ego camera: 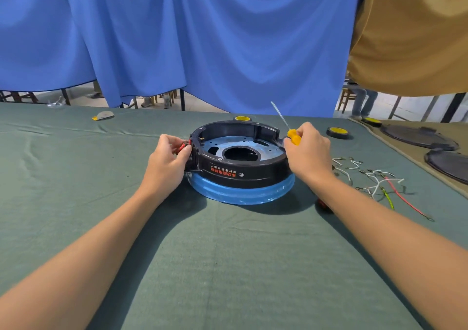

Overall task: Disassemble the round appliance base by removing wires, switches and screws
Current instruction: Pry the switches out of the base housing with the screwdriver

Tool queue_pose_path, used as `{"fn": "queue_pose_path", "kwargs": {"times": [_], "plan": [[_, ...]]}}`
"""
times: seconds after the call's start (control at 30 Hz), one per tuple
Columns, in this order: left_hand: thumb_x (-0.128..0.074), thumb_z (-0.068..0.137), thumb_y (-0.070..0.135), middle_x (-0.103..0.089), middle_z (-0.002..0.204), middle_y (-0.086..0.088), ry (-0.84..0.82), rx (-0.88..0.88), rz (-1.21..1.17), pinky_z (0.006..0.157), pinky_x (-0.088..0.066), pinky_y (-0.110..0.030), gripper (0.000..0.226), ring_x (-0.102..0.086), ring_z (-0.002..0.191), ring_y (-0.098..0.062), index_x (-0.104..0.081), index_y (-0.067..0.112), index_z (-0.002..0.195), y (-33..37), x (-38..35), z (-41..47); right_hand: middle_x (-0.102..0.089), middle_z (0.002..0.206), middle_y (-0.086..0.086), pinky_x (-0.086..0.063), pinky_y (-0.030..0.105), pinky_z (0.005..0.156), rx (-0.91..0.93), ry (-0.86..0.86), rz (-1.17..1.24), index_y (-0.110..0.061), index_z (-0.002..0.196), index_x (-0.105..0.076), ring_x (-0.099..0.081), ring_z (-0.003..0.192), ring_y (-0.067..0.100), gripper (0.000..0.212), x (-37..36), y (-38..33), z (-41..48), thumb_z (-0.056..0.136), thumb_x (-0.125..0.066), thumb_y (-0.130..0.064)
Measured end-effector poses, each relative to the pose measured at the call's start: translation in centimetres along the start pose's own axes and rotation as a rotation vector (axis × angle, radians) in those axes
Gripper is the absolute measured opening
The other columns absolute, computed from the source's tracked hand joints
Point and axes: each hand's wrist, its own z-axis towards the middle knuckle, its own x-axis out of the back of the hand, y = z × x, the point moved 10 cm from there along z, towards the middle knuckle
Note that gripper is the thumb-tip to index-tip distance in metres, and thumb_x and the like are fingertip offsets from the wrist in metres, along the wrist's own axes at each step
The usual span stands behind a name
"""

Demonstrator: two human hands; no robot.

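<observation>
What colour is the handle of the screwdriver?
Orange-yellow. The screwdriver handle shows in the right hand, seen in the head view.

One head-worn view looks forward and down across the table (228, 266), facing the nearby base (240, 172).

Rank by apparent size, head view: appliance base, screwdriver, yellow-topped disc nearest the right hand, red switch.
1. appliance base
2-3. screwdriver and yellow-topped disc: too alike to rank
4. red switch, half covered by left-hand fingers
</observation>
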Motion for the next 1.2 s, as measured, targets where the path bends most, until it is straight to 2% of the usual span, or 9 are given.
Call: {"fn": "queue_pose_path", "kwargs": {"times": [0.23,0.33,0.4,0.5,0.6,0.77,0.93,1.07,1.2], "plan": [[-0.058,0.094,0.014,-0.049,0.106,-0.012,0.258,-0.269,0.310,0.088,-0.037,-0.026,0.016,-0.050,0.103,-0.029,-0.056,0.001,0.104,4.3,2.3,-1.1,-0.045,0.068,-0.004,-0.030,0.026,0.054,0.190,0.062,0.006,-0.013,0.078,-0.045,-0.044,0.067,0.015,0.028,2.7,-0.9,-2.0,0.095,-0.057,-0.032],[-0.060,0.092,0.012,-0.049,0.104,-0.012,0.362,-0.429,0.306,0.085,-0.032,-0.014,0.015,-0.047,0.097,-0.026,-0.057,0.001,0.102,7.7,2.7,-2.5,-0.052,0.064,0.002,-0.043,0.034,0.053,0.163,0.071,0.133,-0.015,0.069,-0.042,-0.058,0.064,0.019,0.037,4.9,-0.4,-2.8,0.096,-0.054,-0.037],[-0.061,0.091,0.010,-0.046,0.097,-0.005,0.360,-0.573,0.295,0.082,-0.030,-0.008,0.013,-0.043,0.091,-0.021,-0.057,0.001,0.099,10.6,1.4,-4.0,-0.063,0.066,0.004,-0.052,0.035,0.056,0.082,0.035,0.229,-0.009,0.070,-0.052,-0.065,0.062,0.025,0.040,6.0,0.4,-2.7,0.096,-0.052,-0.040],[-0.062,0.090,0.011,-0.044,0.093,0.005,0.267,-0.690,0.218,0.076,-0.036,-0.016,0.010,-0.045,0.083,-0.019,-0.058,0.005,0.097,14.3,-1.8,-6.1,-0.058,0.051,-0.015,-0.056,0.038,0.060,-0.020,-0.083,0.421,-0.006,0.077,-0.067,-0.057,0.044,0.007,0.039,6.6,1.4,-2.6,0.096,-0.055,-0.037],[-0.066,0.087,0.010,-0.049,0.090,0.005,0.139,-0.756,0.165,0.074,-0.037,-0.014,0.010,-0.048,0.079,-0.013,-0.062,0.006,0.094,17.1,-5.5,-8.1,-0.073,0.078,-0.009,-0.052,0.038,0.056,-0.048,-0.232,0.658,-0.009,0.084,-0.070,-0.048,0.040,0.002,0.026,6.5,1.4,-3.0,0.096,-0.058,-0.029],[-0.072,0.084,0.013,-0.060,0.085,0.003,-0.012,-0.638,0.085,0.067,-0.045,-0.013,0.009,-0.054,0.071,-0.006,-0.067,0.010,0.091,18.7,-10.9,-9.4,-0.075,0.096,0.006,-0.051,0.032,0.052,0.003,-0.430,0.721,-0.013,0.097,-0.072,-0.039,0.039,0.004,0.018,6.6,1.7,-3.9,0.088,-0.064,-0.027],[-0.069,0.087,0.021,-0.068,0.083,0.004,-0.088,-0.420,0.045,0.068,-0.047,-0.014,0.006,-0.058,0.073,-0.004,-0.069,0.017,0.091,17.0,-14.0,-8.6,-0.073,0.081,0.006,-0.046,0.025,0.048,-0.064,-0.422,0.710,-0.014,0.090,-0.070,-0.064,0.065,0.007,0.009,6.6,3.5,-3.6,0.084,-0.071,-0.008],[-0.061,0.093,0.018,-0.067,0.098,-0.003,-0.078,-0.575,0.189,0.076,-0.050,-0.027,0.019,-0.060,0.083,-0.013,-0.069,0.008,0.108,17.1,-14.1,-9.4,-0.073,0.074,0.004,-0.042,0.023,0.048,-0.106,-0.376,0.619,-0.011,0.084,-0.070,-0.062,0.057,0.002,0.004,6.1,4.7,-3.2,0.086,-0.069,-0.008],[-0.057,0.091,0.024,-0.066,0.101,-0.006,0.088,-0.872,0.784,0.072,-0.047,-0.039,0.022,-0.060,0.090,-0.028,-0.067,0.006,0.099,16.4,-13.8,-10.3,-0.070,0.065,0.000,-0.040,0.027,0.056,-0.094,-0.352,0.370,-0.012,0.077,-0.072,-0.061,0.064,0.016,0.008,5.9,5.8,-3.0,0.085,-0.071,-0.014]]}}
